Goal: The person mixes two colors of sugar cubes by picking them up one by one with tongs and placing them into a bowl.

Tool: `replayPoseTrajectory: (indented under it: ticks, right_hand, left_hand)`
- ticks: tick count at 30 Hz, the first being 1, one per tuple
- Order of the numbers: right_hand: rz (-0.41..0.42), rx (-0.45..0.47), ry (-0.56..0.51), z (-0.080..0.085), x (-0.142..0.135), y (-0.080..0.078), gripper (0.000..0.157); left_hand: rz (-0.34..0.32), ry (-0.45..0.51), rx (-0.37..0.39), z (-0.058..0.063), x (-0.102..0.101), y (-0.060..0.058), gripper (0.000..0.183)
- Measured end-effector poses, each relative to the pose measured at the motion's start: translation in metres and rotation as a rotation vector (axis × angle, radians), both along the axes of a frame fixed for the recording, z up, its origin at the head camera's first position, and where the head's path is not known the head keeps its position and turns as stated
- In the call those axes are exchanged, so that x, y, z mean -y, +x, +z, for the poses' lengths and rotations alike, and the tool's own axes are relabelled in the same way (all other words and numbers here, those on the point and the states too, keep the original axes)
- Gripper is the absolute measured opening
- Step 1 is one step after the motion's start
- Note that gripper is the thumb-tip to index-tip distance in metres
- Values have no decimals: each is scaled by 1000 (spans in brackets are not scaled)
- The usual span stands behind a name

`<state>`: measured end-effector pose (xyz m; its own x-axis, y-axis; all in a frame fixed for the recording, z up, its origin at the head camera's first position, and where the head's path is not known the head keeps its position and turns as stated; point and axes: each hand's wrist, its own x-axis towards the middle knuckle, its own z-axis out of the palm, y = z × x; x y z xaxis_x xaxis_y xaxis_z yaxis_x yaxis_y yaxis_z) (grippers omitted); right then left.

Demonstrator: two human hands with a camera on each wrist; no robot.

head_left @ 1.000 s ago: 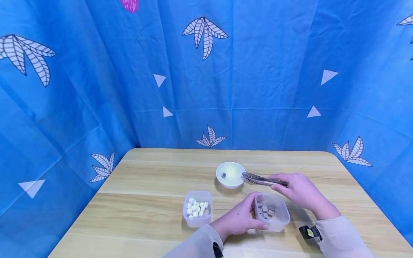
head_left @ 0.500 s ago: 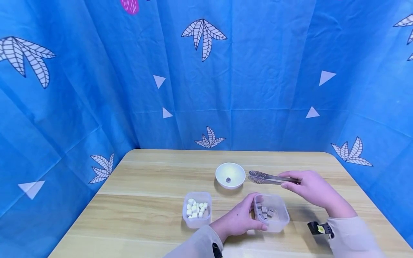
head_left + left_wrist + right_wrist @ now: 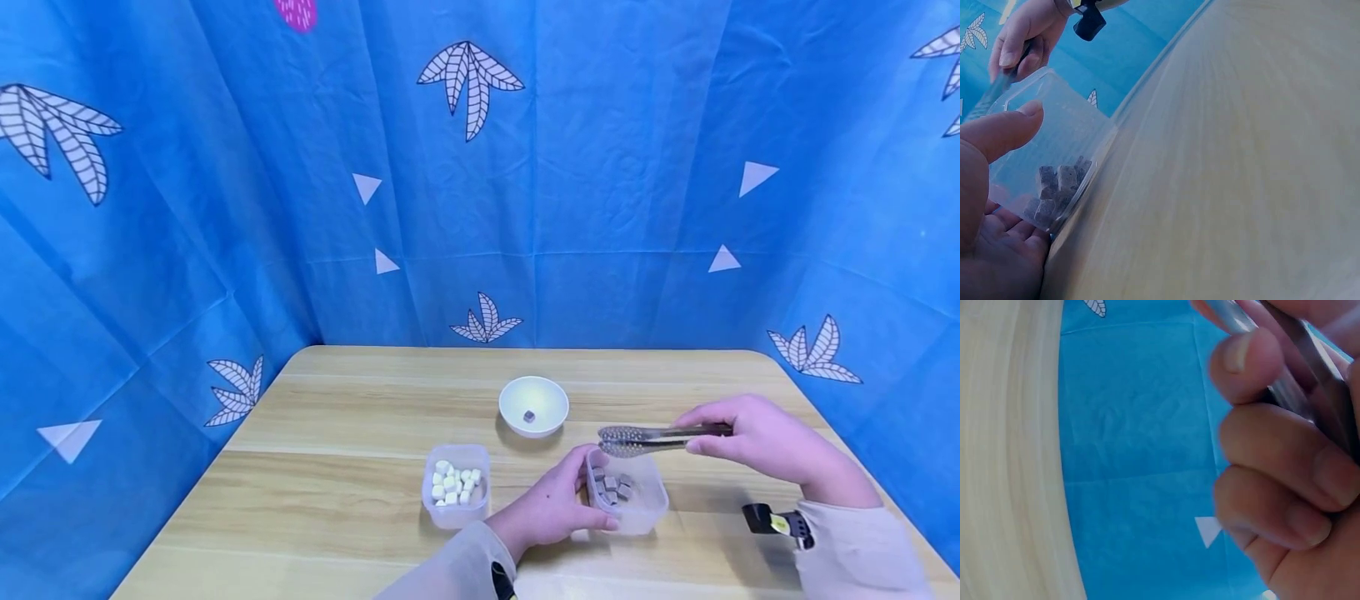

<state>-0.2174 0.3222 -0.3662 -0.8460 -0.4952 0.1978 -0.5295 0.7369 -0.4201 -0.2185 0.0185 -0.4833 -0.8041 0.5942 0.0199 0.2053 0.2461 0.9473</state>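
Filling the upper frame, a blue curtain (image 3: 615, 167) with leaf prints (image 3: 475, 92) hung behind the pale wood-grained worktop (image 3: 337, 425). At right, the right grip (image 3: 761, 442) pinched metal tongs (image 3: 630, 433), over or just beyond the clear tub (image 3: 637, 523), the angle hiding which; at lower centre, the left grip (image 3: 551, 508) curled round that tub of brown cubes (image 3: 611, 483). A white bowl (image 3: 534, 432) with one cube (image 3: 529, 416) stood mid-frame, a tub of white pieces (image 3: 450, 483) below left.

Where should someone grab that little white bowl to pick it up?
Probably pinch the white bowl by its left rim, coming from the left. It stands upright and widens toward the top, so that edge should be easy to catch; the tongs are off to its right, and the dark cube inside lies toward the near side.
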Motion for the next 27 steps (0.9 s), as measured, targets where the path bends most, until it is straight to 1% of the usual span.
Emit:
replayPoseTrajectory:
  ticks: [3,6,10,13,20,27]
  right_hand:
    - [34,45,49,2,2,1,21]
    - [60,85,67,4,7,1,22]
    - [59,116,91,3,16,2,22]
    - [43,127,117,3,20,2,22]
    - [23,108,166,5,31,6,24]
    - [25,-1,224,5,40,7,19]
  left_hand:
    - [4,1,2,0,0,0,86]
    - [12,-7,-8,0,0,0,89]
    - [22,-16,-24,0,-1,-1,88]
    - [24,-16,-26,0,-1,-1,88]
    - [18,10,-24,0,-1,-1,88]
    - [19,-10,-30,-1,0,-2,88]
